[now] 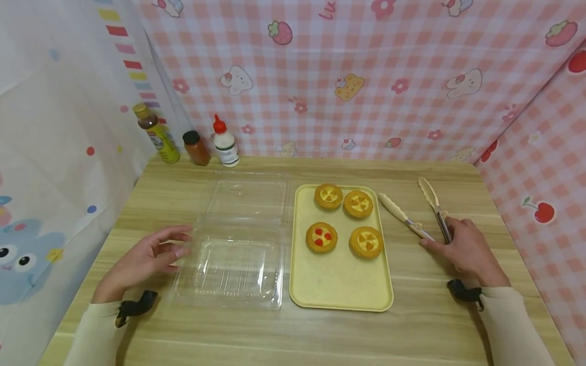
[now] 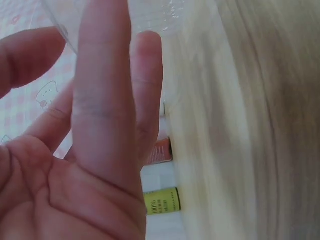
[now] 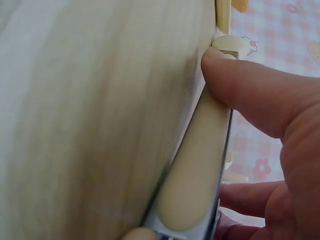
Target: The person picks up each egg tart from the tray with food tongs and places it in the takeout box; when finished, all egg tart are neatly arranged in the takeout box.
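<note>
My right hand (image 1: 471, 251) holds a pair of tongs (image 1: 434, 195) with cream tips and metal arms, spread wide over the table right of the tray. In the right wrist view the thumb lies along one cream-padded handle (image 3: 195, 165), with fingers on the far side. My left hand (image 1: 144, 256) is relaxed, fingers loosely bent, fingertips right by the left edge of a clear plastic clamshell box (image 1: 229, 267). The box lies unfolded, its lid (image 1: 247, 198) toward the back. On the yellow tray (image 1: 341, 290) sit three tarts with wedge toppings (image 1: 366, 242) and one tart with red dots (image 1: 321, 237).
A yellow-green bottle (image 1: 162, 142), a jar with a black lid (image 1: 197, 148) and a white squeeze bottle with a red nozzle (image 1: 225, 145) stand at the back left. Behind the wooden table (image 1: 256, 335) hangs a pink checked cloth (image 1: 320, 127).
</note>
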Demonstrator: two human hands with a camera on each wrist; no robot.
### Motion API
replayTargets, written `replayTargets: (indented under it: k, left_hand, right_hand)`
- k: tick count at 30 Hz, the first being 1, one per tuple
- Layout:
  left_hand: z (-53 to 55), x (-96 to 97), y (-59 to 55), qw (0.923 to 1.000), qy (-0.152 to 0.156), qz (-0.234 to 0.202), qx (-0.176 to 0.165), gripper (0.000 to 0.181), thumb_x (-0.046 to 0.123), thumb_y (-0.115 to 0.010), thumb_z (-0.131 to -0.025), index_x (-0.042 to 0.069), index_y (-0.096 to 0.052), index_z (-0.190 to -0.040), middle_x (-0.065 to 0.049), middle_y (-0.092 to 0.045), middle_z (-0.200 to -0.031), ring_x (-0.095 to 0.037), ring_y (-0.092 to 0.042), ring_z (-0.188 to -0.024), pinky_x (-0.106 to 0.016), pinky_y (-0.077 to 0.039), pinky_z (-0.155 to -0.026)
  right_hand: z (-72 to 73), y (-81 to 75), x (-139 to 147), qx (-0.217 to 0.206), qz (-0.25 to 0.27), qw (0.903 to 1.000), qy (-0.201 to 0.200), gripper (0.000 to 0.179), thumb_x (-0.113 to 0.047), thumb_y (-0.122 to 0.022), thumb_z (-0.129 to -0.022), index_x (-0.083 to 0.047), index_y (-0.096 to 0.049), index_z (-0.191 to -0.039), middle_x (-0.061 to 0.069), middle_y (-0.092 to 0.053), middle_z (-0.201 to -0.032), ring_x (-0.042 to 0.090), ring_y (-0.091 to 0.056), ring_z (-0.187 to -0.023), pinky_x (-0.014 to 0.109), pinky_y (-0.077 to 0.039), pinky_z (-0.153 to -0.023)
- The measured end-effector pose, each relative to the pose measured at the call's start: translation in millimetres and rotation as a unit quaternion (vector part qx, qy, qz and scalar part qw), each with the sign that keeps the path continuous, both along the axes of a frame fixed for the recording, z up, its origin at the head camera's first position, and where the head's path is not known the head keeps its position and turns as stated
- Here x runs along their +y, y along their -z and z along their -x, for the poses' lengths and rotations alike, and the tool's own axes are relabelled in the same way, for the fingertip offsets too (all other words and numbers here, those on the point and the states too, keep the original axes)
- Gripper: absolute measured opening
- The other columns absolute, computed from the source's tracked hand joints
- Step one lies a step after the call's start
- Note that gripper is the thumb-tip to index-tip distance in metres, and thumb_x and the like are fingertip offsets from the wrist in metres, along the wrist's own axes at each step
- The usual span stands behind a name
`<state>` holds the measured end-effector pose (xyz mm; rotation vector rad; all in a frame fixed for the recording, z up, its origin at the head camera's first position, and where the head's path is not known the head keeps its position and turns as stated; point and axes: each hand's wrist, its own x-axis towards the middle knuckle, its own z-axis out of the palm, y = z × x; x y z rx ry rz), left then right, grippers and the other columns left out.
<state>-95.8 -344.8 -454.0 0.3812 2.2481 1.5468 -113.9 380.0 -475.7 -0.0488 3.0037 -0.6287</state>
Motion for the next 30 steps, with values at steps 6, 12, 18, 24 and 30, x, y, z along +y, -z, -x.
replayTargets:
  k: [6,12,18,24,30]
  left_hand:
    - [1.3,-1.0,3.9,0.9991,0.015,-0.038,-0.009,0.051,0.005,-0.053,-0.11,-0.003,-0.037,-0.157,0.005,-0.055,-0.152,-0.007,-0.068,-0.124,-0.042,-0.067,-0.082]
    - [2.3,0.6,6.8,0.9987,0.015,-0.047,-0.015,0.052,0.004,-0.057,-0.108,-0.004,-0.039,-0.156,0.007,-0.058,-0.151,-0.006,-0.066,-0.127,-0.043,-0.067,-0.083]
    - [2.0,1.8,10.2,0.9982,0.02,-0.056,-0.012,0.052,0.002,-0.056,-0.108,-0.006,-0.038,-0.156,0.011,-0.057,-0.151,-0.003,-0.065,-0.128,-0.043,-0.067,-0.083]
    - [0.9,2.6,11.1,0.9979,0.018,-0.061,-0.009,0.053,0.001,-0.056,-0.107,-0.006,-0.037,-0.156,0.01,-0.056,-0.153,-0.003,-0.064,-0.129,-0.043,-0.066,-0.084]
    - [-0.7,2.0,11.5,0.9973,0.026,-0.068,0.0,0.051,-0.001,-0.054,-0.107,-0.005,-0.037,-0.156,0.009,-0.056,-0.152,-0.006,-0.066,-0.126,-0.042,-0.067,-0.083]
  right_hand:
    - [-0.3,-1.2,2.7,-0.018,-0.002,0.9998,0.011,0.074,-0.059,-0.076,-0.092,0.008,-0.059,-0.117,0.037,-0.057,-0.115,0.05,-0.054,-0.107,0.057,-0.046,-0.077]
    - [-0.7,-2.3,5.6,-0.007,0.007,0.9997,0.023,0.088,-0.053,-0.076,-0.094,0.017,-0.049,-0.139,0.039,-0.053,-0.118,0.052,-0.053,-0.106,0.062,-0.048,-0.08]
    - [1.0,-1.6,4.3,-0.006,0.03,0.999,0.031,0.066,-0.05,-0.075,-0.095,0.009,-0.057,-0.118,0.025,-0.06,-0.101,0.04,-0.058,-0.09,0.048,-0.048,-0.072]
    - [0.4,-2.0,3.6,0.004,0.03,0.9981,0.054,0.062,-0.062,-0.075,-0.092,-0.004,-0.058,-0.103,0.014,-0.058,-0.089,0.034,-0.057,-0.084,0.038,-0.043,-0.066]
    - [-3.1,-7.0,2.5,0.029,0.027,0.9977,0.056,0.063,-0.063,-0.077,-0.089,-0.004,-0.06,-0.101,0.019,-0.059,-0.096,0.039,-0.057,-0.091,0.048,-0.046,-0.071]
